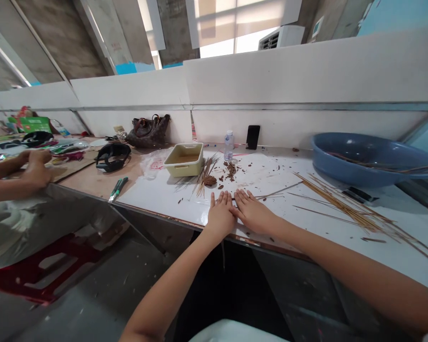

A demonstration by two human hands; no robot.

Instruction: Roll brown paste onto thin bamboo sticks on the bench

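Note:
My left hand (221, 213) lies palm down at the front edge of the white-covered table (164, 197), fingers stretched forward. Beside it, my right hand (254, 211) rests flat as well, its thumb touching the left hand. Neither hand shows anything held; what may lie under the palms is hidden. A thin dark strip (271, 195) runs off to the right from near my right fingertips. Just beyond my left fingers sit a brown woven piece (210, 181) with thin strands (204, 175) fanning out, and brown scraps (230, 170).
Behind stand a cream basin (184, 160) of brownish liquid, a plastic bottle (228, 145) and a phone (253, 137). At right are a big blue tub (364, 156) and long tan strips (338, 204). Cutters (118, 189) lie left, near another person's hands (37, 168).

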